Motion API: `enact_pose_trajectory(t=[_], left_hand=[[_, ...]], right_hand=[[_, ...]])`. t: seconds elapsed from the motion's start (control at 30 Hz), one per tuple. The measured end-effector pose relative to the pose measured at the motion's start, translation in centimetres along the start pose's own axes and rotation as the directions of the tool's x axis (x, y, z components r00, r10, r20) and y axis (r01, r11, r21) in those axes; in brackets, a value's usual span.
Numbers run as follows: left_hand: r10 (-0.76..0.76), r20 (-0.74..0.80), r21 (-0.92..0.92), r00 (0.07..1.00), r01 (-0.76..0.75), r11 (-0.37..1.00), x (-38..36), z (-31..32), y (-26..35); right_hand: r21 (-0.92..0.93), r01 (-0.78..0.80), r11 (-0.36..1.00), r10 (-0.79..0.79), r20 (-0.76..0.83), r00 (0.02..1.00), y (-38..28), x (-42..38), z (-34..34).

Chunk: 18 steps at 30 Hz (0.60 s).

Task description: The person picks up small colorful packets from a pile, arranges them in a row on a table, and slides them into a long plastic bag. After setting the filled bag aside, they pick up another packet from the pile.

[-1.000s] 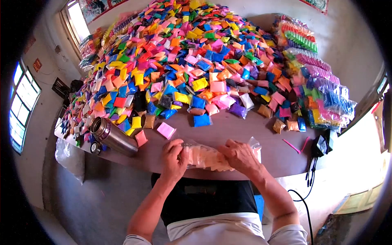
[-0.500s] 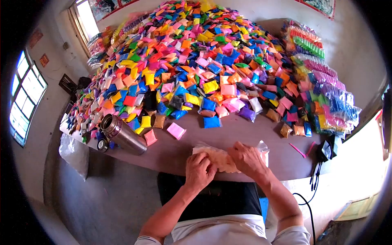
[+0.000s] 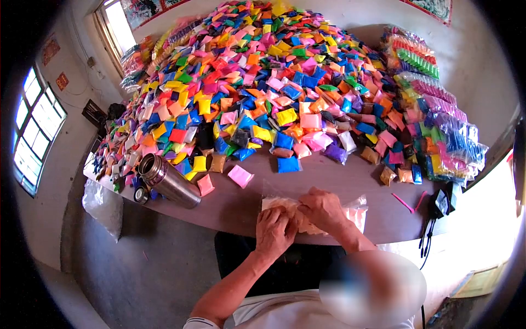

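Note:
A clear plastic bag of peach-coloured packets (image 3: 313,227) lies near the table's front edge, directly under both hands. My left hand (image 3: 273,234) is closed on the bag's left part, fingers curled into the film. Just right of it, my right hand (image 3: 324,211) is closed in a pinch on the upper middle of the bag. Its transparent right end (image 3: 356,214) sticks out beyond my right wrist. Between the hands, the fingers hide some of the contents. A pink packet (image 3: 240,176) rests on the table to the upper left of the bag.
A huge heap of colourful packets (image 3: 263,93) covers the back of the table (image 3: 350,183). Left stands a tilted-looking steel flask (image 3: 174,183) with its lid (image 3: 141,194) beside it. Filled bags (image 3: 452,137) are stacked right, near a black device with cables (image 3: 440,204).
My right hand has shifted slightly left, closer to my left hand. More of the bag's right end shows now. The whole view has shifted slightly.

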<state>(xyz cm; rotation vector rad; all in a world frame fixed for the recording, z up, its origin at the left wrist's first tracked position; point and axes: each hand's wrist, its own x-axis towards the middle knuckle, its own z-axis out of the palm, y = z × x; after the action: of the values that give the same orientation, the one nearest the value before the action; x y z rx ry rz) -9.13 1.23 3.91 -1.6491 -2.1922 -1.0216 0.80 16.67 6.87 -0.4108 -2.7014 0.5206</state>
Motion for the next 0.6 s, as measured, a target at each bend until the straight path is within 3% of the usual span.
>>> enact_pose_trajectory(t=[0.07, 0.6], left_hand=[[0.005, -0.004, 0.005, 1.000, -0.005, 1.000, 0.0, -0.1, 0.0], [0.071, 0.045, 0.015, 0.996, -0.072, 0.997, 1.0, -0.7, 0.2]], right_hand=[[0.043, 0.006, 0.999, -0.001, -0.118, 0.993, 0.0, -0.3, 1.2], [0.018, -0.075, 0.997, 0.076, -0.069, 0.995, -0.9, -0.1, 0.3]])
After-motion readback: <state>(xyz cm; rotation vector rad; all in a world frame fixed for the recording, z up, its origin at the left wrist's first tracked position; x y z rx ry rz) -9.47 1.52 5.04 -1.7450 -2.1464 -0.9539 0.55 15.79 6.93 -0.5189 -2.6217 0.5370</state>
